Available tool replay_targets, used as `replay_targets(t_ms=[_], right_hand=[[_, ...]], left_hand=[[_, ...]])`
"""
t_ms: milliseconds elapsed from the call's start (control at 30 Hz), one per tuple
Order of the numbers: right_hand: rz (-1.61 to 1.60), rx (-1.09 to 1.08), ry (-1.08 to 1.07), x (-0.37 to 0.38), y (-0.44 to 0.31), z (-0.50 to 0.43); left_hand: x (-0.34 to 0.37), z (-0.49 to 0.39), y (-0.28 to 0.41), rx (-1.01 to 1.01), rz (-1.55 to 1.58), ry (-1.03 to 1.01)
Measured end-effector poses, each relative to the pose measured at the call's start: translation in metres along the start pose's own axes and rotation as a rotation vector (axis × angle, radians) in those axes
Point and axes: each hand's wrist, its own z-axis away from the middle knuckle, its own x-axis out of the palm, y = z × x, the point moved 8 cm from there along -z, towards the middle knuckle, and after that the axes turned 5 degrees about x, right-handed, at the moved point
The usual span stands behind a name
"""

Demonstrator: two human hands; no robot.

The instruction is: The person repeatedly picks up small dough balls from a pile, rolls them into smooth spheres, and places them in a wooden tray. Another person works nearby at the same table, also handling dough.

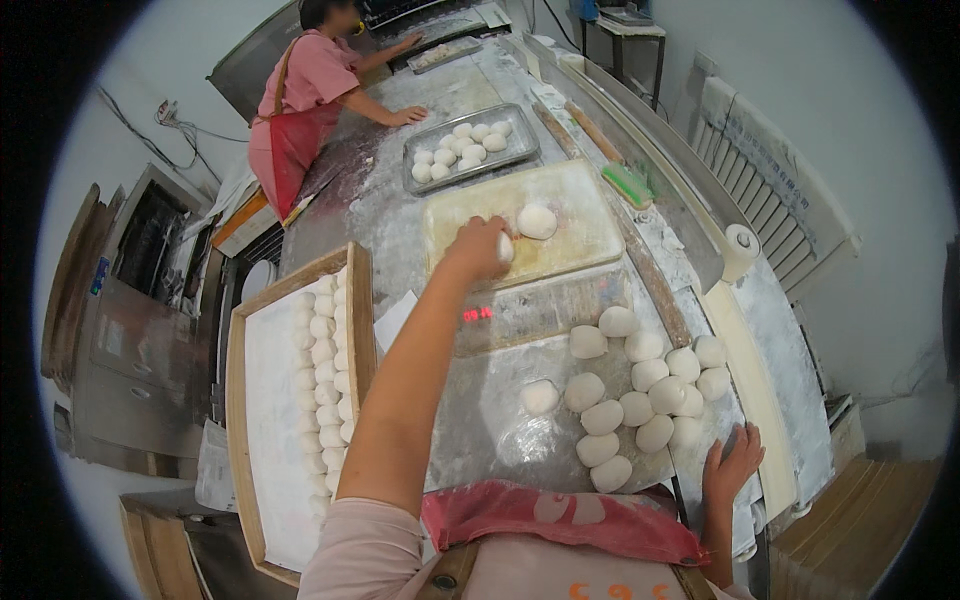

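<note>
My left hand (480, 251) is over the pale platform (577, 259) of a digital scale, its fingers around a white dough ball (505, 247). Beside it on the platform sits a larger dough ball (537, 221). The scale's lit red display (477, 314) faces me. My right hand (733, 463) lies on the floured table near its right edge, fingers spread and holding nothing. Just beyond that hand is a loose cluster of dough balls (667, 394), with one dough ball (539, 397) apart on the left.
A wooden tray (361, 315) lined with paper holds rows of dough balls at left. Behind the scale stands a metal tray (525, 154) with dough balls. A green-bristled brush (628, 186) and a long wooden rolling pin (652, 277) lie at right. A co-worker (311, 90) leans on the table.
</note>
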Motion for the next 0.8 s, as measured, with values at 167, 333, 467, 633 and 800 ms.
replay_targets(t_ms=[167, 333, 467, 633, 800], right_hand=[[-0.040, 0.062, -0.016, -0.004, 0.000, -0.001], [-0.038, 0.074, -0.001, -0.003, 0.002, 0.000], [-0.042, 0.038, 0.017, -0.005, -0.002, 0.000], [-0.052, 0.028, 0.007, -0.008, -0.005, 0.000], [-0.037, 0.039, -0.029, -0.008, -0.006, -0.005]], left_hand=[[-0.004, -0.009, 0.034, -0.237, -0.021, 0.090], [-0.014, 0.004, 0.055, -0.389, 0.006, 0.161], [-0.013, -0.001, 0.054, -0.406, -0.007, 0.199], [-0.010, -0.003, 0.047, -0.364, -0.030, 0.155], [-0.011, -0.005, 0.058, -0.241, -0.155, 0.284]])
